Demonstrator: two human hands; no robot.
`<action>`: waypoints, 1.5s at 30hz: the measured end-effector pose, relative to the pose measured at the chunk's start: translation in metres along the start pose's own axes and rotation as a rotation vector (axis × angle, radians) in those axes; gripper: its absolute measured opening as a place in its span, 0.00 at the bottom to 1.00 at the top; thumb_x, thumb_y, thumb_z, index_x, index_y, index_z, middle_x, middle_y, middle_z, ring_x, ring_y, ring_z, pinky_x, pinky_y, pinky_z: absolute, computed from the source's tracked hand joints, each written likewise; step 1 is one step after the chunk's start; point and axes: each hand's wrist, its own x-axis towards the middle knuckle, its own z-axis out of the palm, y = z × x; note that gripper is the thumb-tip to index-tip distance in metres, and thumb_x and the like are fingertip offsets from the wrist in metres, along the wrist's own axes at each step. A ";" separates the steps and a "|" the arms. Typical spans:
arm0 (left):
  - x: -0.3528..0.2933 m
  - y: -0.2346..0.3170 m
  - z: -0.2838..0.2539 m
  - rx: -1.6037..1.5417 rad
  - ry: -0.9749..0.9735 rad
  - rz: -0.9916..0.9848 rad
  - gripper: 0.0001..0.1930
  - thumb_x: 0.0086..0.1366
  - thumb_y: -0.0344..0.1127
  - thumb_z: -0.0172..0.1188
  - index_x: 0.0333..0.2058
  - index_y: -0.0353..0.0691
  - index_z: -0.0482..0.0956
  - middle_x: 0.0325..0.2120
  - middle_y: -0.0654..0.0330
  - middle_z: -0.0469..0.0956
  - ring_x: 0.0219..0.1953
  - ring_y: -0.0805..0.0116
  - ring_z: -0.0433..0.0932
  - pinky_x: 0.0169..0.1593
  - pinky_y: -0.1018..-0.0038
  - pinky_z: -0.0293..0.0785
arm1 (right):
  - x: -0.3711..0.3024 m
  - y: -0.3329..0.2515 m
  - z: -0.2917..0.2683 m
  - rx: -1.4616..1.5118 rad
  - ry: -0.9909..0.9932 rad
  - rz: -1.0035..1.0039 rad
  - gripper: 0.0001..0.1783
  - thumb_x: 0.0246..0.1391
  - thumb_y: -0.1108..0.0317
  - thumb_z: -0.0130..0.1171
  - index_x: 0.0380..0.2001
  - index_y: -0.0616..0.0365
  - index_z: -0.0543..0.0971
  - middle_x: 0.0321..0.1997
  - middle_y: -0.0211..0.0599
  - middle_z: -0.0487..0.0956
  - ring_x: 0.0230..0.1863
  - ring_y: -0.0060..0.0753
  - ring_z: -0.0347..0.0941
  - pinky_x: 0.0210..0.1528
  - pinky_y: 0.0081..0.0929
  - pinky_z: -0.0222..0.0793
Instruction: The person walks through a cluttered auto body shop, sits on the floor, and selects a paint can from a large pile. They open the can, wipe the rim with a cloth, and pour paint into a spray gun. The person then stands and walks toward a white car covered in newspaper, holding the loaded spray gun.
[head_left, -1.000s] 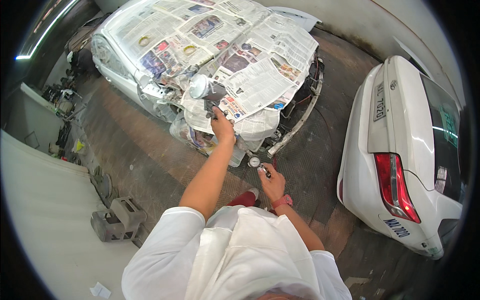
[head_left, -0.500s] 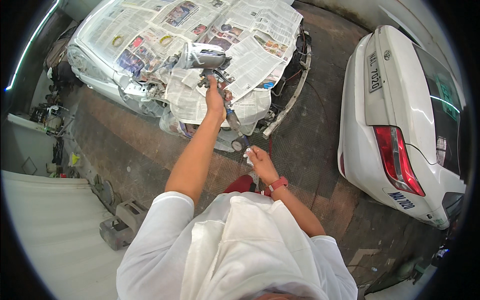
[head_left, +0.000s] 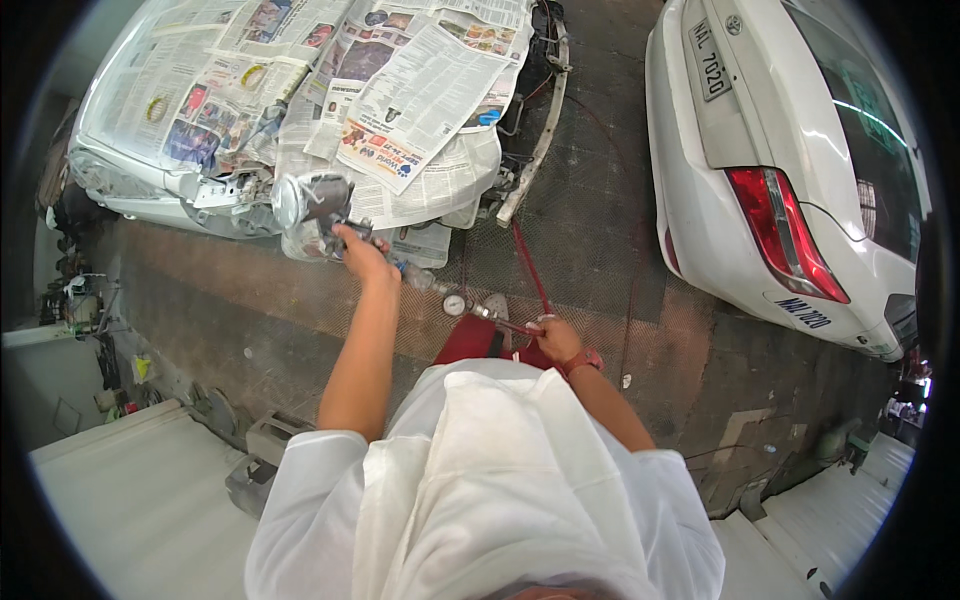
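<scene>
My left hand is closed round the handle of a spray gun, whose clouded cup sits on top. The gun is beside the front corner of a car covered in newspaper sheets. From the gun's handle a clear filter and a round pressure gauge run toward my right hand. That hand is closed on the red air hose, just past the metal fitting. The hose drops to the floor beyond it. My left fingers partly hide the gun's trigger.
A white car stands to the right. The newspapered car's front end is stripped, with a bare bumper bar sticking out. Grey plastic pieces and clutter lie at the left. A small white scrap rests on the floor.
The spray gun has come down and left, away from above the newspaper, and tilted. My right hand has moved right and down from beside the gauge and now grips the hose. The view has shifted.
</scene>
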 end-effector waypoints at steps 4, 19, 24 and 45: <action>0.005 -0.011 -0.024 0.031 0.062 -0.026 0.28 0.80 0.61 0.44 0.41 0.38 0.73 0.27 0.64 0.72 0.23 0.75 0.65 0.26 0.75 0.64 | -0.011 0.006 0.011 -0.085 -0.028 0.176 0.27 0.68 0.50 0.57 0.29 0.67 0.83 0.38 0.63 0.82 0.45 0.67 0.79 0.49 0.56 0.73; -0.050 -0.024 -0.081 0.012 0.070 0.029 0.28 0.78 0.62 0.47 0.42 0.37 0.74 0.30 0.62 0.75 0.23 0.73 0.67 0.26 0.74 0.66 | -0.059 0.034 0.015 -0.089 0.075 -0.038 0.21 0.66 0.54 0.60 0.32 0.65 0.84 0.40 0.60 0.82 0.44 0.66 0.79 0.48 0.54 0.74; -0.083 -0.063 -0.115 0.044 0.057 -0.021 0.27 0.78 0.61 0.49 0.43 0.38 0.75 0.31 0.63 0.76 0.23 0.73 0.68 0.25 0.74 0.67 | -0.084 0.067 0.018 -0.178 -0.116 0.197 0.18 0.62 0.58 0.61 0.39 0.63 0.87 0.41 0.60 0.84 0.49 0.63 0.81 0.52 0.53 0.76; -0.282 -0.114 -0.193 0.065 -0.570 -0.261 0.37 0.67 0.71 0.59 0.59 0.45 0.69 0.42 0.63 0.72 0.44 0.67 0.73 0.53 0.67 0.73 | -0.235 -0.124 -0.061 0.393 0.038 -0.342 0.47 0.54 0.52 0.74 0.67 0.68 0.67 0.66 0.59 0.74 0.69 0.57 0.70 0.70 0.44 0.65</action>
